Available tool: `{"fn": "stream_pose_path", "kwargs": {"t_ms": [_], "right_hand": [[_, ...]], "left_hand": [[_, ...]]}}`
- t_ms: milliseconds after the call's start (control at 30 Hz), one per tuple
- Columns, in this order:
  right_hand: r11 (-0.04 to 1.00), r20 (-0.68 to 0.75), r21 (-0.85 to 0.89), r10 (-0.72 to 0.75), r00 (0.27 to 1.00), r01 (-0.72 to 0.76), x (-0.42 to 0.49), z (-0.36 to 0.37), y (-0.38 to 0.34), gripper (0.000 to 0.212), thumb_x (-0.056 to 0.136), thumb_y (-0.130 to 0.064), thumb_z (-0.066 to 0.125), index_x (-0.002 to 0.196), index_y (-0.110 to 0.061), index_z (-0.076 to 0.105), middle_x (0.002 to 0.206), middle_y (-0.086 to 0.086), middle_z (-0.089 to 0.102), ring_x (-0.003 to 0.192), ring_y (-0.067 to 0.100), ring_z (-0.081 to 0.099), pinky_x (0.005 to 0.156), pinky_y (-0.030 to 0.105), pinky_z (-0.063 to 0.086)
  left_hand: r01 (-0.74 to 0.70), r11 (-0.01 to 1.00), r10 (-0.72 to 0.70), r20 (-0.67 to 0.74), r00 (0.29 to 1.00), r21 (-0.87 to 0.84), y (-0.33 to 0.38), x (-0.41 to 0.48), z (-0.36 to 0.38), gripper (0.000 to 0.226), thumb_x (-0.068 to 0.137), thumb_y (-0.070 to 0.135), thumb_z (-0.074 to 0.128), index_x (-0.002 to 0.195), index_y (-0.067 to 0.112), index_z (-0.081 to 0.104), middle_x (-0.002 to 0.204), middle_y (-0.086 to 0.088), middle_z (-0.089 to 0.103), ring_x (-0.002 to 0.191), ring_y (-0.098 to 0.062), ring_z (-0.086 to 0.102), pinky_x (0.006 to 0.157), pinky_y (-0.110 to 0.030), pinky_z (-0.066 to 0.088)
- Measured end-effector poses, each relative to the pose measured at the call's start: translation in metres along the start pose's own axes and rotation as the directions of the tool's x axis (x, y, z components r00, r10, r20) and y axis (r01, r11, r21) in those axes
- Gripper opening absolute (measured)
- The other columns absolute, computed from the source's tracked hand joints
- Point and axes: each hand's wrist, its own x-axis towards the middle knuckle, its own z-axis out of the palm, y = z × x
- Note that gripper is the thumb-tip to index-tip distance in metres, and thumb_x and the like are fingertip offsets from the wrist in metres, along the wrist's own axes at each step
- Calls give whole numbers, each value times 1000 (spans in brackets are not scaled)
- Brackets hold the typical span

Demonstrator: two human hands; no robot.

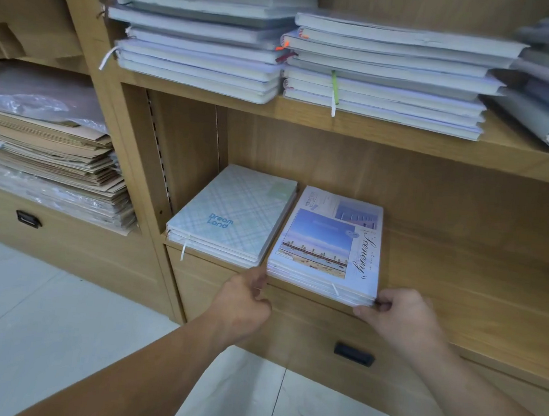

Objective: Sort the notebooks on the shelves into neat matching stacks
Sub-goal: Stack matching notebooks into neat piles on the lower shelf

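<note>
two hands on the scenery stack

centre of the frame, lower shelf (464,261) – the scenery stack (327,244) lies flat, its near edge jutting just past the shelf lip. left hand (243,301) is curled at the stack's near left corner, thumb up against it. right hand (400,317) pinches the near right corner, fingers bent round the edge. just left of it, nearly touching, sits the dream land stack (235,214), plaid covers, a white ribbon hanging off the front. upper half of the frame – three piles of pale notebooks (388,74) on the shelf above. far left, a heap of brown paper sheets (47,163). below the hands, a black drawer handle (353,353).
</note>
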Motion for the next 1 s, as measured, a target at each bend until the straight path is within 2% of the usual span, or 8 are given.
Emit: {"fn": "stream_pose_path", "kwargs": {"t_ms": [267, 367, 467, 600, 700, 800, 867, 1000], "right_hand": [[999, 2, -35, -34, 999, 34, -30, -43, -23, 30, 78, -59, 72, 78, -29, 74, 79, -12, 71, 83, 14, 66, 75, 34, 58], [992, -69, 37, -120, 990, 122, -64, -66, -49, 28, 81, -60, 69, 80, -32, 74, 74, -16, 70, 79, 10, 67, 72, 33, 58], [971, -60, -10, -240, 969, 239, -91, -97, -80, 29, 84, -57, 68, 72, -31, 74, 65, -13, 69, 72, 7, 65, 69, 34, 58], [930, -100, 35, -361, 927, 366, -113, -171, -121, 33, 88, -48, 71, 63, -26, 72, 55, -12, 64, 56, 5, 55, 62, 29, 50], [880, -207, 73, -447, 870, 469, -123, -226, -152, 35, 90, -45, 70, 66, -20, 73, 53, -6, 62, 49, 5, 52, 52, 20, 41], [841, -388, -1, -498, 775, 540, -104, -255, -172, 27, 91, -46, 67, 83, -22, 76, 71, -9, 66, 74, 7, 63, 68, 30, 50], [859, -434, -79, -487, 758, 506, -81, -262, -180, 39, 93, -51, 63, 117, -22, 72, 92, -8, 59, 93, 15, 61, 77, 30, 43], [958, -257, 74, -250, 933, 277, -50, -265, -186, 69, 98, -58, 51, 152, -17, 44, 149, 5, 52, 135, 26, 50, 108, 36, 43]], "left_hand": [[-38, 999, 38, -98, 994, 1, 17, -40, -16, 40, 92, 10, 58, 129, 20, 66, 109, 10, 69, 101, -5, 67, 94, -21, 55], [-142, 989, 135, -120, 984, -49, 38, -71, -19, 31, 94, 10, 60, 122, 20, 69, 108, 11, 71, 98, 1, 67, 84, -9, 52], [-240, 970, 231, -128, 964, -52, 66, -94, -25, 34, 96, 12, 62, 128, 18, 67, 112, 11, 70, 103, 0, 66, 94, -17, 53], [-371, 928, 369, -162, 915, 16, 120, -109, -55, 32, 98, 13, 61, 127, 23, 66, 113, 12, 70, 102, 1, 65, 85, -11, 52], [-478, 876, 475, -275, 836, 61, 168, -110, -90, 24, 94, 13, 64, 112, 26, 71, 98, 12, 74, 87, 5, 66, 82, -23, 56], [-557, 825, 544, -403, 736, 96, 216, -107, -120, 18, 94, 12, 65, 109, 20, 72, 96, 10, 73, 82, 6, 65, 76, -14, 48], [-545, 813, 576, -424, 699, 206, 242, -102, -132, 21, 94, 14, 64, 115, 17, 70, 104, 6, 72, 90, -6, 66, 79, -18, 48], [-398, 845, 510, -312, 802, 357, 264, -80, -135, 20, 96, 24, 59, 110, 10, 63, 100, -7, 71, 95, -25, 64, 84, -33, 51]]}}
